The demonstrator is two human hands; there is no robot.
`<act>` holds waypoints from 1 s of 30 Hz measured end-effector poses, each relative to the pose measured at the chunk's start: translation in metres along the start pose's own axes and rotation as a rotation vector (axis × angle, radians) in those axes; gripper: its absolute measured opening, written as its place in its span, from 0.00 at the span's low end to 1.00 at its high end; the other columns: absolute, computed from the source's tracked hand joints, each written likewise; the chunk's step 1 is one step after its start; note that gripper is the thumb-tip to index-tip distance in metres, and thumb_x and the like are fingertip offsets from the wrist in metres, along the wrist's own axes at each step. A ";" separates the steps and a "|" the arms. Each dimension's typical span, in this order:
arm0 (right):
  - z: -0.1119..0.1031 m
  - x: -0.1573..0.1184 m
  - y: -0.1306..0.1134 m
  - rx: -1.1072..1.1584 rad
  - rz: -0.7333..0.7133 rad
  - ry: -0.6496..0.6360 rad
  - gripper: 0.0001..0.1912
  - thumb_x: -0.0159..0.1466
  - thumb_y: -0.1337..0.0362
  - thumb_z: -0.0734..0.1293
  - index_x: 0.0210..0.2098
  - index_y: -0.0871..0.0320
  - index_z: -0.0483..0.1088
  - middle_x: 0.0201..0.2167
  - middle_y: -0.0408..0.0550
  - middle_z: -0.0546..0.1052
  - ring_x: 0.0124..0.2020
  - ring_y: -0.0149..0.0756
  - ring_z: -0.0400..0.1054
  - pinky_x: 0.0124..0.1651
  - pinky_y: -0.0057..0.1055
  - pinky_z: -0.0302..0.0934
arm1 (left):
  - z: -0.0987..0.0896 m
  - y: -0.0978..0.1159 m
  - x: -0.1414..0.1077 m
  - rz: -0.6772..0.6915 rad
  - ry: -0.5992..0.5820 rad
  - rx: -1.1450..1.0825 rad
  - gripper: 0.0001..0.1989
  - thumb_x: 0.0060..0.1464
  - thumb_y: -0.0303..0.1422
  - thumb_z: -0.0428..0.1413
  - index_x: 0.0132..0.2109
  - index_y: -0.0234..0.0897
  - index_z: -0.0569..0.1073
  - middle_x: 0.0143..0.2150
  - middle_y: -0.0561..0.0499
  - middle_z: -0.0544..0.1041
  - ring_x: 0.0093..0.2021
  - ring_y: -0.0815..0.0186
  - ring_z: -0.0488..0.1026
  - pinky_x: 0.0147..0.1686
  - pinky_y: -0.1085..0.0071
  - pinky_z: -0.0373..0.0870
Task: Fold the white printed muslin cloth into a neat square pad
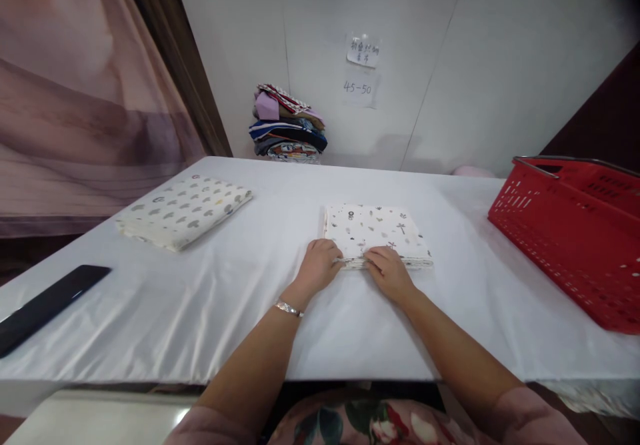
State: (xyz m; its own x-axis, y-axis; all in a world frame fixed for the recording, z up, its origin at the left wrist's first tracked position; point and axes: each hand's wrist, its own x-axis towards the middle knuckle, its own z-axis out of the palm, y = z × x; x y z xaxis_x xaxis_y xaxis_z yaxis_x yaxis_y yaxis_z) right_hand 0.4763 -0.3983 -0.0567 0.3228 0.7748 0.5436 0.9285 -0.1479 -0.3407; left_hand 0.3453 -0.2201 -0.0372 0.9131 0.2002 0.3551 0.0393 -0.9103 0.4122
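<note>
A folded white cloth (pixel 373 226) with small palm-tree and leaf prints lies flat on the table in front of me. My left hand (pixel 319 265), a bracelet on its wrist, is closed on the cloth's near left corner. Along the same near edge, close to its middle, my right hand (pixel 389 271) has its fingers curled on the folded layers. Both thumbs sit at the near side of the fold. Farther left lies a second folded cloth (pixel 187 208), cream with grey cloud-like shapes, touched by neither hand.
A white sheet covers the table (pixel 280 191). A red plastic basket (pixel 570 231) with a metal handle stands at the right. A dark phone-like slab (pixel 50 301) lies at the left edge. Behind the table rises a stack of folded fabrics (pixel 289 125) against the wall.
</note>
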 end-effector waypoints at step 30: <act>0.007 0.010 -0.011 0.004 -0.028 -0.038 0.10 0.63 0.66 0.61 0.43 0.54 0.72 0.40 0.50 0.73 0.42 0.41 0.64 0.46 0.41 0.58 | -0.001 0.006 0.001 0.020 0.008 0.068 0.06 0.52 0.31 0.54 0.33 0.40 0.76 0.34 0.48 0.73 0.43 0.60 0.65 0.52 0.58 0.54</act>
State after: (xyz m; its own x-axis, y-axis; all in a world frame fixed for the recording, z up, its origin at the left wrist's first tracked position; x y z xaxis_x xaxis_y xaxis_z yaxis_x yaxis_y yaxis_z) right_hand 0.4677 -0.3847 -0.0530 0.2892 0.8016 0.5232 0.9363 -0.1229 -0.3291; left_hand 0.3459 -0.2252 -0.0338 0.9108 0.1845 0.3693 0.0490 -0.9366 0.3470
